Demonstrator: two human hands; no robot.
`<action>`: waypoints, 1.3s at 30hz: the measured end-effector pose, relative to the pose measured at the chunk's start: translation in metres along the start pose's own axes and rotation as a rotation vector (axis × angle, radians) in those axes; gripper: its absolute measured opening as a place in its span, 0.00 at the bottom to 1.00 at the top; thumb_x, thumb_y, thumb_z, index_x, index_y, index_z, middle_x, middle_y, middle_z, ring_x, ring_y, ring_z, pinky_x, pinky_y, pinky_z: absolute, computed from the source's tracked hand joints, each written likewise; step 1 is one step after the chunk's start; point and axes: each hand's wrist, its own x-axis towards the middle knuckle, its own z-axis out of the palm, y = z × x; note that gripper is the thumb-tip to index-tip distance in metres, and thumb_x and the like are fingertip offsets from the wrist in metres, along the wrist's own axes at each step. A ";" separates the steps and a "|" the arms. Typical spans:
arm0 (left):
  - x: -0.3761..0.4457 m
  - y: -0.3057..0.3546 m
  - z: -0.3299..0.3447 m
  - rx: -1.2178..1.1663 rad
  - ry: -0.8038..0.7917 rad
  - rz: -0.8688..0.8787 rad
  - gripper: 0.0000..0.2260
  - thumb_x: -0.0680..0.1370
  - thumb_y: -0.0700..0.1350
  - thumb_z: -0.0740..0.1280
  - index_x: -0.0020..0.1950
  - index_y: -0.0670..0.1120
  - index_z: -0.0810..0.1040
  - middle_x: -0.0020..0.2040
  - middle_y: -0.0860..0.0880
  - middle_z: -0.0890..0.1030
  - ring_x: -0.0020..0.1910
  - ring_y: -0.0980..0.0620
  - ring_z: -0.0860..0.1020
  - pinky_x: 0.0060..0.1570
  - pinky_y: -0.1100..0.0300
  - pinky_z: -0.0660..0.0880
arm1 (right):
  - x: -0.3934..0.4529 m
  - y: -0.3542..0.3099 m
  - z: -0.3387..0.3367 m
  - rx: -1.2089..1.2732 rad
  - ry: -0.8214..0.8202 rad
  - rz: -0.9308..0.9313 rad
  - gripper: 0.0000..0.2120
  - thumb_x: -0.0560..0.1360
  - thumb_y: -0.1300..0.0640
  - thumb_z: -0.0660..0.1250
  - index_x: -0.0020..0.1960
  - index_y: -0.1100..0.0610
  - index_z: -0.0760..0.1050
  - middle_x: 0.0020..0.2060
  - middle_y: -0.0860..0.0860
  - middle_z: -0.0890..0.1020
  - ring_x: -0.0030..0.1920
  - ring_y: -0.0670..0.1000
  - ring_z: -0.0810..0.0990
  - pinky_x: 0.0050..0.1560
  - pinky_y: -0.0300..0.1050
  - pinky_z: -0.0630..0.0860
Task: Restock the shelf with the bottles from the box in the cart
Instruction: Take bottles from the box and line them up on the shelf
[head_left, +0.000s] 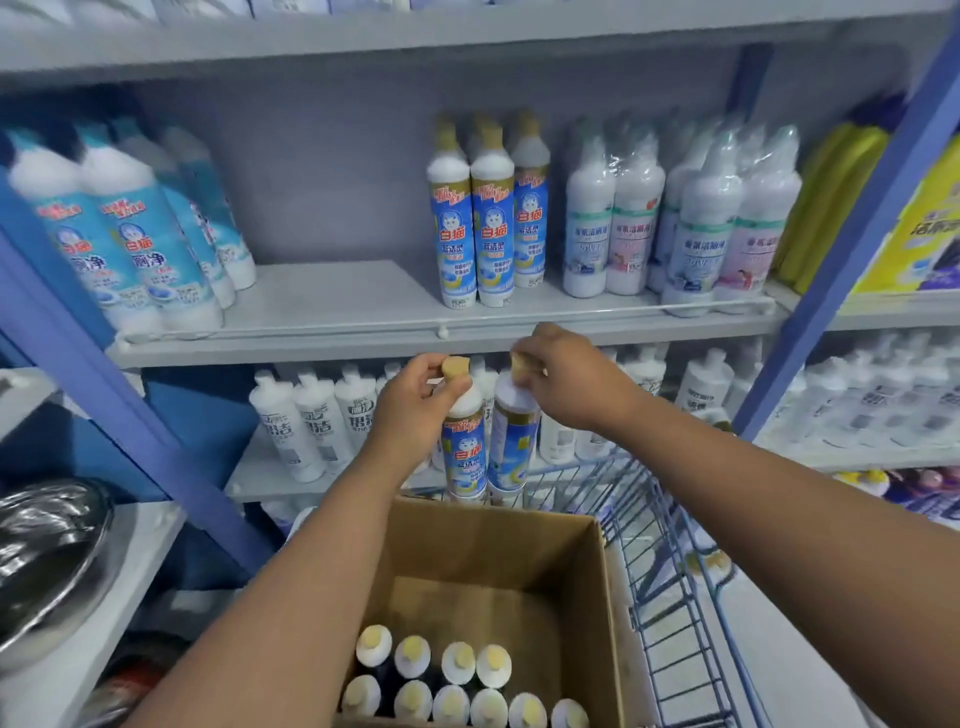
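Two bottles are held up by the neck over the box (524, 551), side by side and touching. The left bottle (464, 447) is gripped by the left hand (415, 410) just under its tan cap; the right bottle (511, 441) is pinched at the cap by the right hand (566, 384). White plastic bodies, blue labels, red "白猫" readable on the left one. Matching bottles (488, 218) are stood on the grey shelf (332, 306). Ten capped bottles (457, 680) are seen in the brown cardboard box, which sits in a blue wire cart (670, 571). "厕净" is read on bottles at left (130, 234).
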 end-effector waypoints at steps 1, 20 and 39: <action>0.004 0.012 0.000 -0.018 0.012 0.021 0.07 0.77 0.47 0.71 0.51 0.58 0.78 0.53 0.55 0.83 0.52 0.57 0.81 0.51 0.61 0.77 | 0.006 -0.002 -0.009 0.005 0.030 -0.015 0.06 0.75 0.60 0.66 0.40 0.53 0.72 0.42 0.49 0.71 0.42 0.51 0.72 0.41 0.44 0.65; 0.118 0.154 -0.006 -0.137 0.154 0.233 0.04 0.78 0.47 0.70 0.52 0.53 0.80 0.53 0.53 0.83 0.50 0.55 0.81 0.47 0.60 0.79 | 0.117 -0.012 -0.139 0.102 0.460 0.064 0.11 0.76 0.49 0.68 0.51 0.55 0.82 0.46 0.51 0.74 0.47 0.51 0.74 0.49 0.45 0.70; 0.199 0.143 -0.009 0.013 0.200 0.270 0.06 0.77 0.49 0.71 0.53 0.51 0.80 0.47 0.59 0.80 0.44 0.62 0.77 0.35 0.77 0.69 | 0.185 0.022 -0.137 -0.021 0.422 0.165 0.09 0.80 0.55 0.62 0.55 0.56 0.80 0.50 0.54 0.74 0.45 0.54 0.74 0.45 0.41 0.65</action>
